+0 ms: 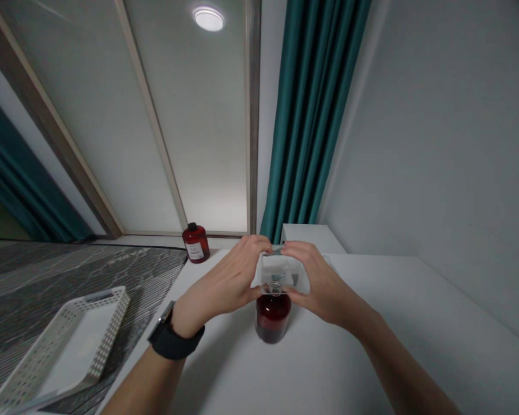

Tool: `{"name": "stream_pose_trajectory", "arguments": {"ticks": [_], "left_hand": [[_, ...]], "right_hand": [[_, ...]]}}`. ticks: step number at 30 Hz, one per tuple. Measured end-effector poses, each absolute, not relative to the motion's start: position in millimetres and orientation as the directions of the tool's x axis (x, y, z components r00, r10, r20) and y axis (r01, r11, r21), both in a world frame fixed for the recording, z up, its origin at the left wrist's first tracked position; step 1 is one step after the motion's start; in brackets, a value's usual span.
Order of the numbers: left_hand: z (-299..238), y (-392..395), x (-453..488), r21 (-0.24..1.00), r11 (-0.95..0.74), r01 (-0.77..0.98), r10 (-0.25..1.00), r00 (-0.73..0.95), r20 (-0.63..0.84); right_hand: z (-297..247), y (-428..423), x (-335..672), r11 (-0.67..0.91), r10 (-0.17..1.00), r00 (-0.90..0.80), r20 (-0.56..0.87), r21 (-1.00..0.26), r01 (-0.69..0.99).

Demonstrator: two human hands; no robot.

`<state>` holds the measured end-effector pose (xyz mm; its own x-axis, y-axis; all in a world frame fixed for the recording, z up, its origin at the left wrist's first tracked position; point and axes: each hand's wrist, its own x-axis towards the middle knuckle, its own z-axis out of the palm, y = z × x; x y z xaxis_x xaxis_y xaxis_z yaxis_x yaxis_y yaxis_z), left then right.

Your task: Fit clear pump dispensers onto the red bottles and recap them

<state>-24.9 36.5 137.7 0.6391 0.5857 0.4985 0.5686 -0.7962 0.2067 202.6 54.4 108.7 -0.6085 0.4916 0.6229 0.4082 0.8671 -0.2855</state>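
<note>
Both hands grip a clear, see-through box-like container (281, 268) from its two sides. My left hand (237, 271), with a black watch on the wrist, has its thumb low and its fingers on the upper edge. On the opposite side my right hand (324, 285) holds it the same way. Right below the container a dark red bottle (272, 320) stands upright on the white table (328, 369). A ring-like neck shows at the bottle's top, partly behind or through the clear container. Whether container and bottle touch, I cannot tell.
Another dark red bottle (196, 245), black-capped and white-labelled, stands at the table's far left corner. A white perforated basket (108, 340) is at the left, over a grey striped surface (155, 271). Behind the table are a white box-shaped piece (315, 233) and a teal curtain (315, 115).
</note>
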Motion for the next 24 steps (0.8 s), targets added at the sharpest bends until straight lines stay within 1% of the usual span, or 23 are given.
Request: {"name": "stream_pose_trajectory", "arguments": {"ticks": [5, 11, 13, 20, 24], "left_hand": [[138.3, 35.3, -24.4, 0.190, -0.804, 0.563, 0.572, 0.645, 0.507], [139.8, 34.2, -24.5, 0.200, -0.801, 0.564, 0.579, 0.645, 0.499], [140.1, 34.7, -24.4, 0.226, -0.792, 0.568, 0.596, 0.636, 0.490], [130.4, 43.7, -28.1, 0.366, -0.737, 0.568, 0.674, 0.583, 0.454], [117.8, 51.7, -32.9, 0.424, -0.701, 0.574, 0.713, 0.567, 0.413]], "right_hand": [[109.2, 53.6, 202.1, 0.879, 0.465, -0.613, 0.639, -0.246, 0.409], [110.1, 52.0, 201.8, 0.878, 0.464, -0.609, 0.643, -0.243, 0.412], [109.7, 52.2, 202.7, 0.867, 0.490, -0.604, 0.628, -0.278, 0.413], [105.5, 57.6, 206.7, 0.746, 0.660, -0.577, 0.481, -0.507, 0.431], [97.5, 63.8, 206.7, 0.706, 0.689, -0.567, 0.451, -0.596, 0.383]]}}
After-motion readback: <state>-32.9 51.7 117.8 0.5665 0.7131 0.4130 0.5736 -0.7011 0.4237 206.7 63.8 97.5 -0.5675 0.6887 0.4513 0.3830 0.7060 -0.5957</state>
